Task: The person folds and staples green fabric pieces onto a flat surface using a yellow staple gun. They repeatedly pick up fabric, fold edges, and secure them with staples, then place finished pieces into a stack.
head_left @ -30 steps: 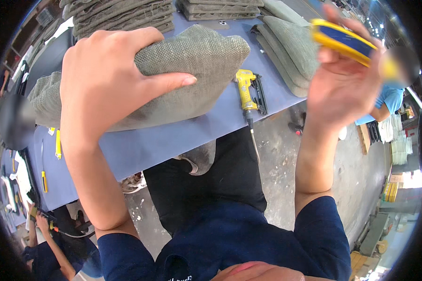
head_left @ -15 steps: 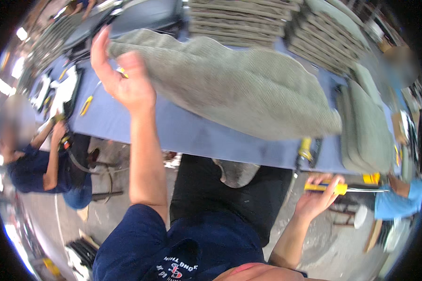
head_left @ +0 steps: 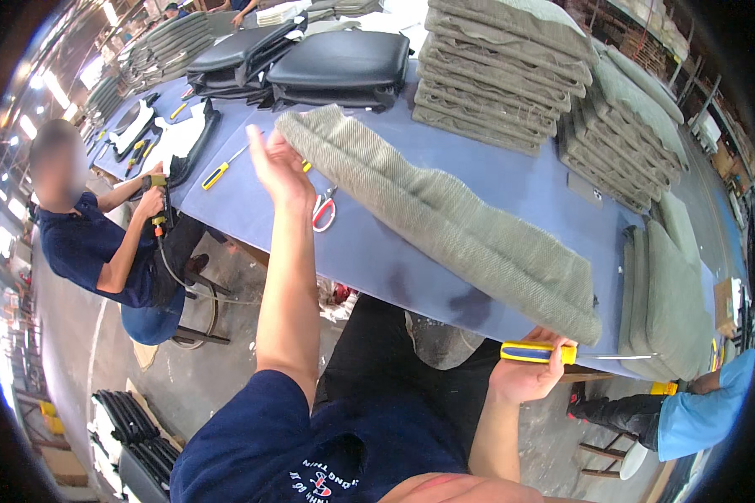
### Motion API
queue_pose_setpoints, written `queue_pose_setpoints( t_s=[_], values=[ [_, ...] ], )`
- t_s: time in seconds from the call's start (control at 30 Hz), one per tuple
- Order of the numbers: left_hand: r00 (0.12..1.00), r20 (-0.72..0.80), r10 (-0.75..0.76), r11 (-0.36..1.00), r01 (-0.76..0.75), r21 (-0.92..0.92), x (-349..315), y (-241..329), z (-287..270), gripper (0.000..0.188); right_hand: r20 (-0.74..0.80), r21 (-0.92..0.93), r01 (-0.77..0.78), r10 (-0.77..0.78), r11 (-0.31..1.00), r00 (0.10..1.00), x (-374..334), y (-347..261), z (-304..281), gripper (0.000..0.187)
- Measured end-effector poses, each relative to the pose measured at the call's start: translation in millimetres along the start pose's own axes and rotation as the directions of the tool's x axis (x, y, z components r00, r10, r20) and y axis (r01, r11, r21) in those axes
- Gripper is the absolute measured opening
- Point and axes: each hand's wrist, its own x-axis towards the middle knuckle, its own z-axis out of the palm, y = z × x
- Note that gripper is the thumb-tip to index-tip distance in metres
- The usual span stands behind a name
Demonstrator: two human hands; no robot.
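One raised cushion (head_left: pixel 445 225), one held screwdriver (head_left: pixel 528 353)

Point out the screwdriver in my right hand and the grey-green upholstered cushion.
Yellow-and-blue screwdriver (head_left: pixel 530 353): head view, on the handle.
Grey-green upholstered cushion (head_left: pixel 449 228): head view, middle of its long side.

An upholstery workshop is filling a hall: stacked grey-green fabric seat pads (head_left: pixel 503 77) and black padded seats (head_left: pixel 341 60) are crowding a blue-covered worktable (head_left: pixel 373 251), a yellow-and-blue screwdriver (head_left: pixel 526 353) is showing at its edge, a co-worker (head_left: pixel 96 251) is gripping a hose-fed pneumatic gun (head_left: pixel 156 203), and tall storage racks (head_left: pixel 688 71) are lining the right side.
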Motion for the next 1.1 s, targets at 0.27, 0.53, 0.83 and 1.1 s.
queue_pose_setpoints(
  t_s=[0.27, 0.53, 0.83, 1.1],
  values=[
    [0.993, 0.094, -0.065, 0.929, 0.094, -0.357, -33.9, 30.7, 9.5, 0.081, 0.021, 0.102, 0.116, -0.119, 0.988, 0.993, 21.7, -29.8, 19.5, 0.045],
    [0.783, 0.571, 0.246, 0.914, -0.384, 0.133, -103.2, 28.8, 83.7, 0.064, 0.029, -0.421, 0.335, -0.357, 0.843, 0.934, 245.5, -98.3, 119.5, 0.043],
    [0.833, 0.552, -0.024, 0.862, -0.263, 0.434, -131.3, -45.1, 111.1, 0.065, 0.531, -0.123, 0.302, -0.195, 0.945, 0.825, 179.5, -59.4, 188.3, 0.056],
    [0.458, 0.877, 0.145, 0.831, -0.537, 0.143, -111.3, 12.0, 126.2, 0.056, 0.794, -0.191, 0.621, -0.253, 0.760, 0.553, 112.4, -27.4, 214.9, 0.072]
  ],
)
